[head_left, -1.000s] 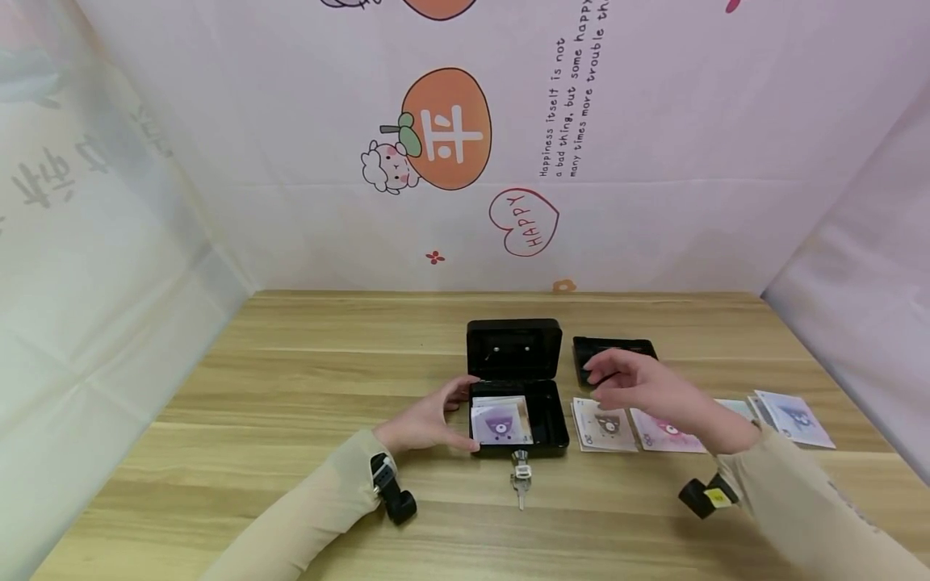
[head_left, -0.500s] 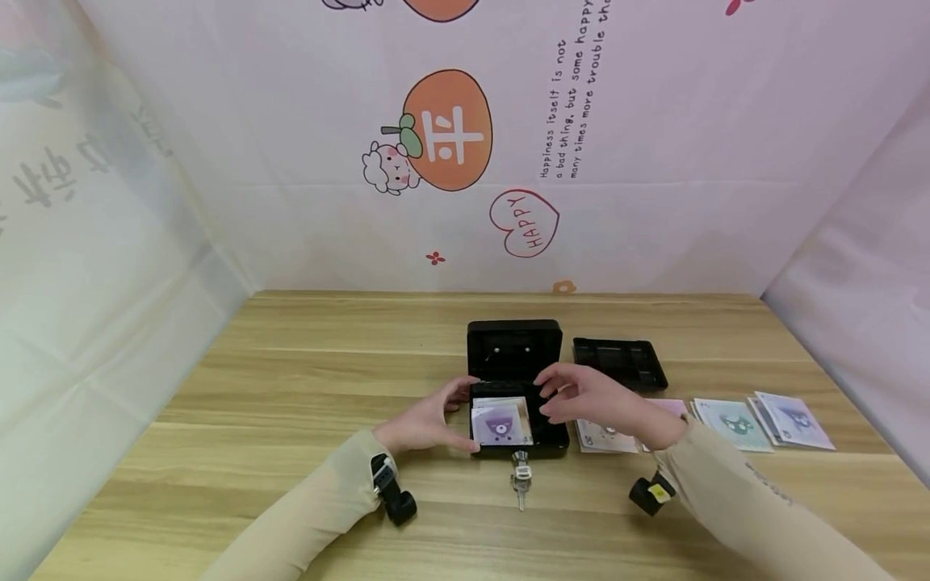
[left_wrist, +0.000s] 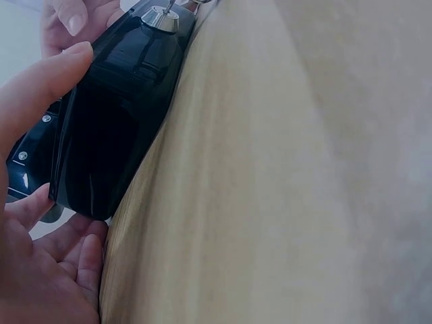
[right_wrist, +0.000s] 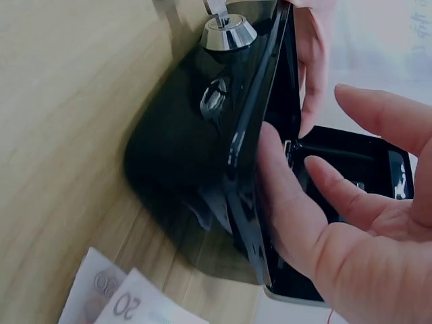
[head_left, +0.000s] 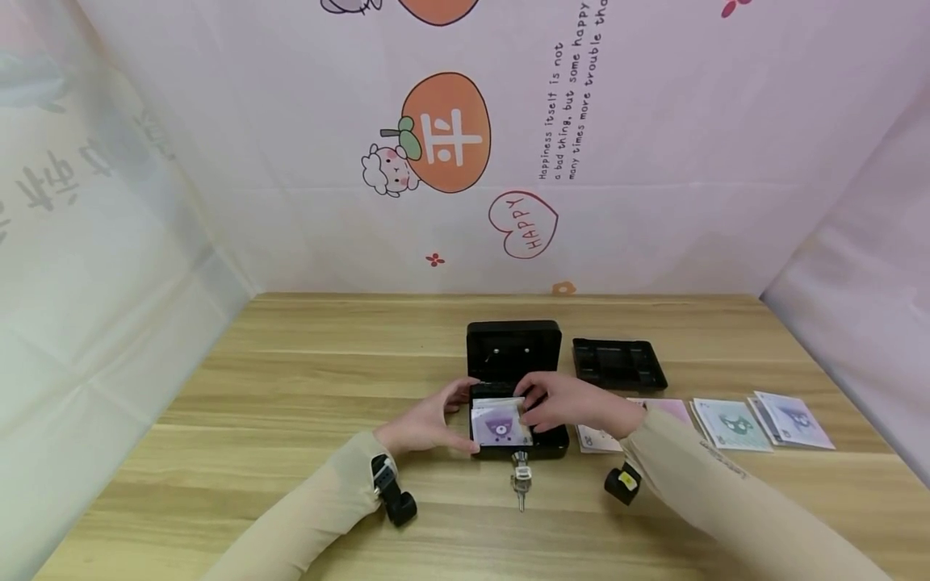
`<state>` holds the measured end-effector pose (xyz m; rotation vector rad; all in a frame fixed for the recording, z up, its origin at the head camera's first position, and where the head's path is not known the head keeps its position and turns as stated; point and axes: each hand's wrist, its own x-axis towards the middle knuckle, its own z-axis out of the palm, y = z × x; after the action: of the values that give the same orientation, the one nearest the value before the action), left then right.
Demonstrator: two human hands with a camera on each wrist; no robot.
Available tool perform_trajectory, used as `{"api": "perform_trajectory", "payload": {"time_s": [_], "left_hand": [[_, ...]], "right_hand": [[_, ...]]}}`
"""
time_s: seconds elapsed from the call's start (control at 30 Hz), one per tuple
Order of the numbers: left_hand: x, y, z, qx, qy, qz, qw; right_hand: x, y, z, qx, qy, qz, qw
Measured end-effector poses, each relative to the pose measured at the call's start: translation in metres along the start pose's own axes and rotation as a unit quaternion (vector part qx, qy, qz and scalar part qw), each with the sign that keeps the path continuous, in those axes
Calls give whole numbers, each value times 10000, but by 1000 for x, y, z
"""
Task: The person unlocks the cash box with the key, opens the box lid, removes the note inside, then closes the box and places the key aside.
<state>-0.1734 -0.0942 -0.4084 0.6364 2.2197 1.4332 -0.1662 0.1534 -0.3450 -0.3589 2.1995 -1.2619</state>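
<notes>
A small black cash box [head_left: 555, 442] stands with its lid [head_left: 513, 349] raised. Purple play banknotes [head_left: 497, 428] lie inside, on its left half. My left hand [head_left: 429, 420] grips the box's left end, thumb at the front corner and fingers at the back corner. From the right, my right hand [head_left: 570, 403] reaches over the box, fingertips at the notes' right edge. In the right wrist view, its fingers [right_wrist: 344, 196] are spread apart and the thumb dips inside the rim. Keys [head_left: 521, 484] hang from the lock [left_wrist: 160, 20] at the front.
A black compartment tray [head_left: 617, 363] lies behind and right of the box. Along the right stand stacks of banknotes: one partly under my right arm [head_left: 597, 440], a pink one [head_left: 668, 410], a green one [head_left: 734, 424] and a bluish one [head_left: 799, 420]. Fabric walls enclose the wooden table [head_left: 327, 347].
My right hand has moved left from above the note stacks and tray to inside the box, beside the purple notes. The left hand has stayed on the box.
</notes>
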Motion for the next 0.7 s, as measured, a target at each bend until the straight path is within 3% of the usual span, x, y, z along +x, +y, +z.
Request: {"api": "perform_trajectory", "payload": {"time_s": [0.2, 0.7], "left_hand": [[0, 1, 0, 69, -8, -47, 10000], [-1, 2, 0, -45, -24, -68, 10000]], "right_hand": [[6, -2, 5, -93, -134, 154, 9997], [13, -1, 14, -195, 76, 480, 9986]]}}
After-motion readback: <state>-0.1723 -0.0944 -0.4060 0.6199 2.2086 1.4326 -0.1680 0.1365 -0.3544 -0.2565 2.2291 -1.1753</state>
